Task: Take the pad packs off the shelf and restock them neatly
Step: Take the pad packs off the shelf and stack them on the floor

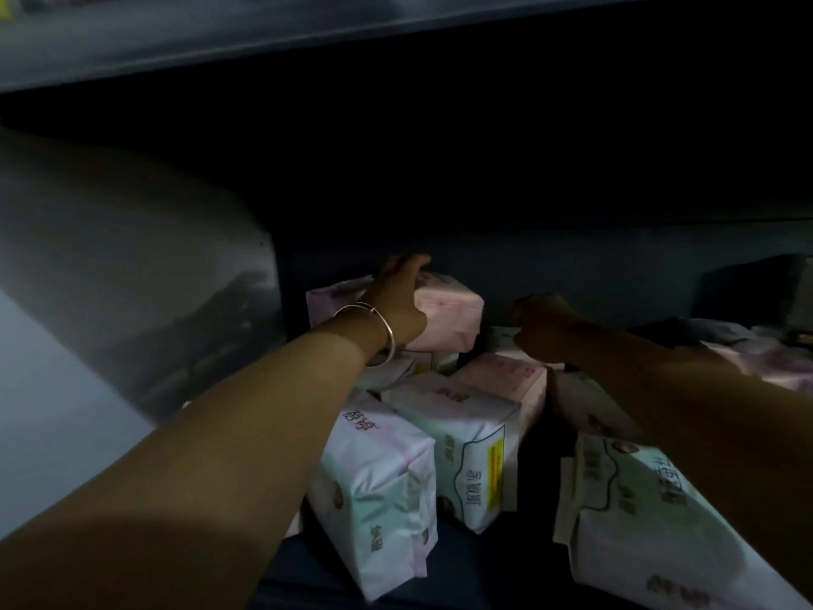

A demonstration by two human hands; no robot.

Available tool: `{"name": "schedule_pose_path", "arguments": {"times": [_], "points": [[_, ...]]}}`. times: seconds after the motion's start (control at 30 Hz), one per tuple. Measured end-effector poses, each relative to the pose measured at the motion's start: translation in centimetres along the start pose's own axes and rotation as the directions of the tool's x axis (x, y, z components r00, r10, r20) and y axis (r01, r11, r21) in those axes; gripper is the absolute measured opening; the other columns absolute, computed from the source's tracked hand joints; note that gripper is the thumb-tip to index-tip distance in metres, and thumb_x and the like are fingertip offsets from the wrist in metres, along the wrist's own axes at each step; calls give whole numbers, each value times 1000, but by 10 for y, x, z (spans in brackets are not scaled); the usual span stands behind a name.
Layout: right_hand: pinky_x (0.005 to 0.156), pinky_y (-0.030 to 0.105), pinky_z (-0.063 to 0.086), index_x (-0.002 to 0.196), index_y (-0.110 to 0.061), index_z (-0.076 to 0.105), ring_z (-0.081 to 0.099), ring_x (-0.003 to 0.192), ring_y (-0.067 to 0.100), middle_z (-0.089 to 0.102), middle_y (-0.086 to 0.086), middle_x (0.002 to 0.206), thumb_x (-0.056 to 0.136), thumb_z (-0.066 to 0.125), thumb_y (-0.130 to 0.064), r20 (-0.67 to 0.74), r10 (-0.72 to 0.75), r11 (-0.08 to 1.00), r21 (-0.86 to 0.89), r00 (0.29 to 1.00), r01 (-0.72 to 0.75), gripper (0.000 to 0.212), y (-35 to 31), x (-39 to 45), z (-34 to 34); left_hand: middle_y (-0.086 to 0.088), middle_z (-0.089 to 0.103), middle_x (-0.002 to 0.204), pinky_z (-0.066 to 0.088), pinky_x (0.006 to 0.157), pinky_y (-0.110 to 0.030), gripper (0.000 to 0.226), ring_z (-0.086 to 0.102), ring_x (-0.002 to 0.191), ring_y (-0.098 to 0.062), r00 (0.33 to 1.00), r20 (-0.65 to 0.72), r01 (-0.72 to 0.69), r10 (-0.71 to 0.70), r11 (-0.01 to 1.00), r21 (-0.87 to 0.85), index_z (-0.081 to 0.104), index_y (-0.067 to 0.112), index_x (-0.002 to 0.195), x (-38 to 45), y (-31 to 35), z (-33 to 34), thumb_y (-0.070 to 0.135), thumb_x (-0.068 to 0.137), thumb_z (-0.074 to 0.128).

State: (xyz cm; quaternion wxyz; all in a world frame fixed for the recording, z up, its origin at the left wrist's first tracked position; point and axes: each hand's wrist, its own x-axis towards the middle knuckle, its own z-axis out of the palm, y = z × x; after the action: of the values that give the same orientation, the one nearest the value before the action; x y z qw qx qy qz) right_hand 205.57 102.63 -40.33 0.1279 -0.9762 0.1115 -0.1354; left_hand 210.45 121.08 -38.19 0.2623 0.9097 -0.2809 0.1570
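Left hand (398, 297) lies flat on the pink pack (444, 319) at centre frame; right hand (543, 325) (too dark to tell its grip) could topple the leaning packs (470, 429) below.

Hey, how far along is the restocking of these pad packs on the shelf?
Early or midway. Nothing looks neatly lined up yet: white-and-green plastic pad packs lie tilted on the dark shelf. The left hand rests on a pink plastic pad pack at the back; the right hand is too dark to judge. Straightening remains.
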Motion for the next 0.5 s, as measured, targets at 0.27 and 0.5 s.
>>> {"name": "schedule_pose_path", "arguments": {"times": [0.27, 0.5], "points": [[86, 25, 43, 131, -4, 49, 52, 118, 30, 52, 16, 131, 92, 51, -6, 15, 11, 1000, -25, 1000, -10, 39, 5, 1, -3, -12, 37, 145, 29, 111, -32, 53, 36, 134, -29, 994, 31, 95, -105, 967, 235, 41, 8, 138, 7, -21, 0, 4, 87, 54], [92, 24, 41, 136, -8, 43, 50, 121, 26, 49, 14, 134, 94, 47, -3, 30, -17, 998, -54, 999, 19, 42, 3, 0, -6, -20, 22, 151, 25, 115, -43, 68, 21, 140, -37, 913, 23, 338, -406, 789, 514, 19, 1, 146, 19, -48, -7, 17, 90, 53]]}}
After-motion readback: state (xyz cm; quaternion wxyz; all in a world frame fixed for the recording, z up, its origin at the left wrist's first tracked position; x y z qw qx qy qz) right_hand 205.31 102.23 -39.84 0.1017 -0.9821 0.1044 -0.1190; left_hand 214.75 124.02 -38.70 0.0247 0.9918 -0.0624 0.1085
